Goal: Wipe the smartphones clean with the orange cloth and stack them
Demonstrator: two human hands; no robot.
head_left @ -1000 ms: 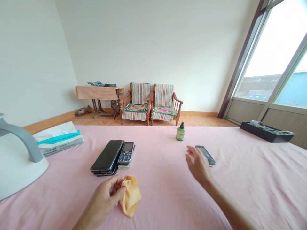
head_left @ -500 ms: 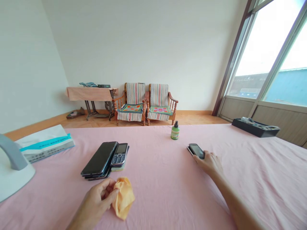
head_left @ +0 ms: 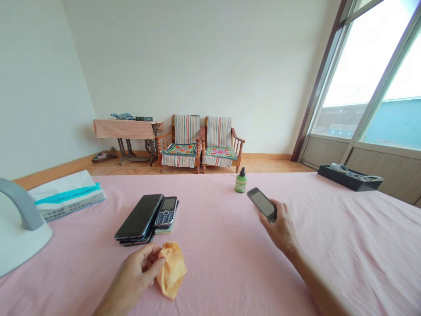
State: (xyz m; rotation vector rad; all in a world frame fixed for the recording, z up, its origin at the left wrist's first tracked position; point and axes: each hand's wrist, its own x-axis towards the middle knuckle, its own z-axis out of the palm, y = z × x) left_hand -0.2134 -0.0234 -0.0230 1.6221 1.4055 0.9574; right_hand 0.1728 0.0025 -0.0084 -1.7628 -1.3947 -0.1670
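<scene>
My left hand [head_left: 140, 270] pinches a crumpled yellow cloth [head_left: 172, 270] between thumb and fingers, low over the pink-covered surface. On the right, my right hand [head_left: 279, 224] grips a dark mobile phone [head_left: 262, 204] by its near end, the screen facing up and the phone tilted. Beyond my left hand lies a stack of black smartphones [head_left: 140, 217]. Against its right side a keypad phone [head_left: 166, 210] rests on top of other flat items, whose kind I cannot make out. A green spray bottle [head_left: 240, 182] with a black top stands upright just left of the held phone.
A white and blue packet [head_left: 69, 195] lies at the left, behind a white object with a grey handle [head_left: 23, 210]. At the far right edge sits a black tray [head_left: 348, 177] with clear items. Two wooden armchairs [head_left: 219, 138] and a cloth-covered table [head_left: 125, 128] stand beyond.
My right hand has lifted the dark phone off the pink cover and brought it slightly left and towards me. The left hand keeps its pinch on the yellow cloth, nearly still.
</scene>
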